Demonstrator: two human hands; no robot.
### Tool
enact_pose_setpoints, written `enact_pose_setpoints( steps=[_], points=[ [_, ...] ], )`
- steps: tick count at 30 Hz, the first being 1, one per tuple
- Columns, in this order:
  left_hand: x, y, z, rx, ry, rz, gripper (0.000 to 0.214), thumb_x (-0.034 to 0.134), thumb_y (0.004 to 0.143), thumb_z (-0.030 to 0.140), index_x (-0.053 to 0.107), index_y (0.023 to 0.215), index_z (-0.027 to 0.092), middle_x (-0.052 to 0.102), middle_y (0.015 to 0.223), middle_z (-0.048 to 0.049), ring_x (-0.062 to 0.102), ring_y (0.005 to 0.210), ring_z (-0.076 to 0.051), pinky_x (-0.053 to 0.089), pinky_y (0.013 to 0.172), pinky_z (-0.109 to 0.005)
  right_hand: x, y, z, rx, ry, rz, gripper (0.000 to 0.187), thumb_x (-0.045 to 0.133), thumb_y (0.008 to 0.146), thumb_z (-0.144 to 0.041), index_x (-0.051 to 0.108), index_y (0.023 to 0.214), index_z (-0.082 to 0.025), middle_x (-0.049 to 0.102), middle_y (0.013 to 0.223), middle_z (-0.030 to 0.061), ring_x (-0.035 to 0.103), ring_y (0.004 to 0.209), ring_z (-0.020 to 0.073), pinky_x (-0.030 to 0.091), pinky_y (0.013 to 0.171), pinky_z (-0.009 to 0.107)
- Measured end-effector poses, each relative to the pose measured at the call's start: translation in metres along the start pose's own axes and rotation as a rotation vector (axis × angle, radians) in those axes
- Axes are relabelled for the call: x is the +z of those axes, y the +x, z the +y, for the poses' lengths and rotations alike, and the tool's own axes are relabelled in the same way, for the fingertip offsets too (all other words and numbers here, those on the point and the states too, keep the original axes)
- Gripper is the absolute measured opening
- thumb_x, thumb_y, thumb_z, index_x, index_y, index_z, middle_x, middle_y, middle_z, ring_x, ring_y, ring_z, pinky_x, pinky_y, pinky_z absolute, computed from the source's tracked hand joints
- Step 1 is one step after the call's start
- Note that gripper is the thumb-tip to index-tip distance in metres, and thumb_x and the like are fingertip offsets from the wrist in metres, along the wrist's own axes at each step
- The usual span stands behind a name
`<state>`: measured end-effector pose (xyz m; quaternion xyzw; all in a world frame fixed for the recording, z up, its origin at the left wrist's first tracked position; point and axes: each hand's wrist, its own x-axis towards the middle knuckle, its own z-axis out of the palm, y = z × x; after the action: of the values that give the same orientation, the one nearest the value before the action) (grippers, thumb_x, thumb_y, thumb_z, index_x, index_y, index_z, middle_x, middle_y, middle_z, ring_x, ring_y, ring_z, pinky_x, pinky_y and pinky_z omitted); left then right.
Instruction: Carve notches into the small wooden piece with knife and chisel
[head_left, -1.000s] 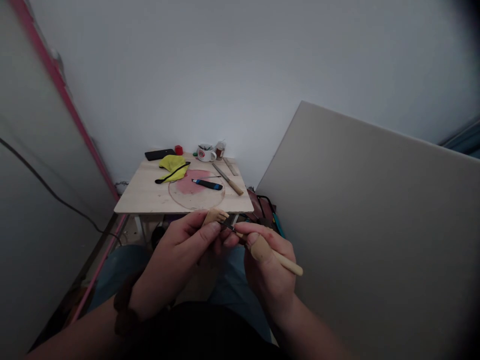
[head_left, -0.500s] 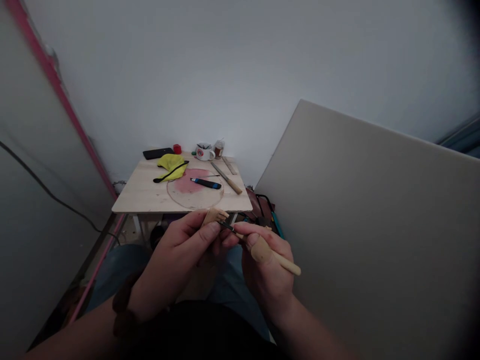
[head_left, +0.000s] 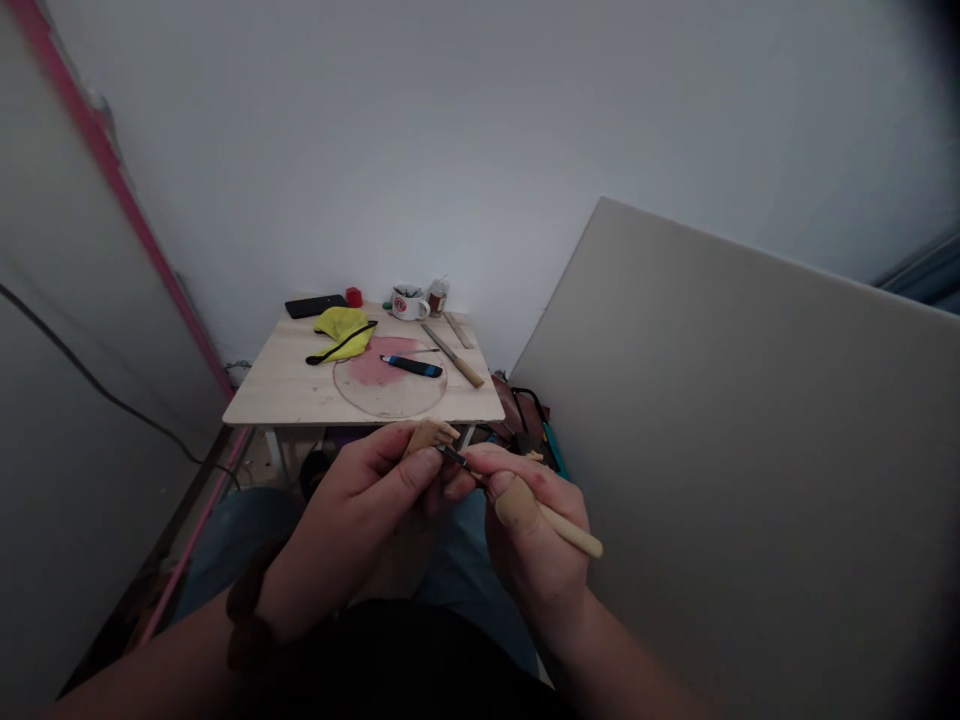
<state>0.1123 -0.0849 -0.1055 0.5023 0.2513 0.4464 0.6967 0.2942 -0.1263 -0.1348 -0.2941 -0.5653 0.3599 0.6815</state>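
Observation:
My left hand (head_left: 367, 500) is closed around a small pale piece of wood (head_left: 429, 434), thumb pressed on its side. My right hand (head_left: 529, 530) grips a carving tool with a light wooden handle (head_left: 570, 532); its dark metal tip (head_left: 450, 457) rests against the wood piece. A tan bandage wraps my right thumb. Both hands hover above my lap, just in front of the small table.
A small wooden table (head_left: 300, 390) ahead carries a round glass plate with a pink patch (head_left: 390, 385), a blue-handled knife (head_left: 411, 367), a yellow cloth (head_left: 341, 327), a mug (head_left: 409, 303), files (head_left: 454, 356) and a black phone (head_left: 315, 306). A large grey board (head_left: 735, 440) leans on the right.
My hands and the tool have shifted very slightly downward in view; the grip on both things is unchanged.

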Motion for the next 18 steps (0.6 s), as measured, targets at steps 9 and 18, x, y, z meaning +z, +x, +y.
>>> enact_pose_setpoints(
  steps=[9, 18],
  points=[
    [0.000, -0.001, -0.009, 0.004, 0.030, 0.001, 0.025, 0.076, 0.113, 0.039, 0.082, 0.096, 0.021, 0.075, 0.087, -0.0012, 0.059, 0.075, -0.013, 0.044, 0.065, -0.023, 0.001, 0.003, 0.003, -0.035, -0.012, -0.027, 0.022, 0.074, 0.115, -0.032, 0.092, 0.128, -0.036, 0.086, 0.097, 0.0040, 0.081, 0.098, 0.0233, 0.068, 0.094, 0.042],
    [-0.002, -0.002, -0.010, -0.028, -0.018, 0.049, 0.030, 0.075, 0.113, 0.040, 0.075, 0.091, 0.020, 0.070, 0.080, 0.0010, 0.053, 0.070, -0.011, 0.042, 0.062, -0.021, -0.001, -0.001, -0.003, 0.070, -0.027, 0.018, 0.021, 0.076, 0.113, -0.038, 0.093, 0.120, -0.028, 0.090, 0.099, 0.0068, 0.085, 0.099, 0.0247, 0.072, 0.093, 0.044]
  ],
)
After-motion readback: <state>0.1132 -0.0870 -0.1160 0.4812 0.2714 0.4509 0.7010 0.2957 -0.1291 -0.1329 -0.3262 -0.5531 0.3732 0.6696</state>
